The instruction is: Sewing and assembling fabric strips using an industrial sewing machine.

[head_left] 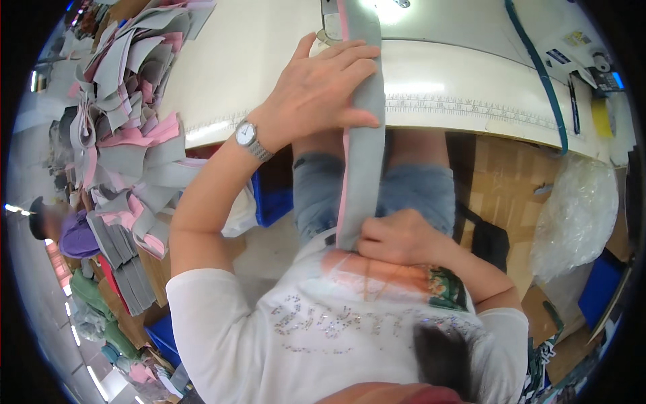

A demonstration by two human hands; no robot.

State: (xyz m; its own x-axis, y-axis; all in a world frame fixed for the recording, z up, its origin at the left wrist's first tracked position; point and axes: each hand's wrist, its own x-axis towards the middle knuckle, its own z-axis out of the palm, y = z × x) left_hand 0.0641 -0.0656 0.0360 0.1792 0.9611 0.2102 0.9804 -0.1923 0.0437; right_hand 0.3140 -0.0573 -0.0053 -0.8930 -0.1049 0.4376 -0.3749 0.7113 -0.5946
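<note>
A long grey fabric strip with a pink layer along its left edge runs from the top of the white work table down to my chest. My left hand lies across it at the table, fingers stretched out and thumb apart, pressing on the cloth. A watch sits on that wrist. Close to my shirt, my right hand is closed round the strip's lower end, with the fingers curled in. At the top, a small metal part shows just left of the strip; the strip hides the surface beneath it.
Grey and pink fabric pieces are heaped at the left. A printed ruler scale follows the table's front edge. A teal strap and a pen lie at right, above a clear plastic bag. Another person is far left.
</note>
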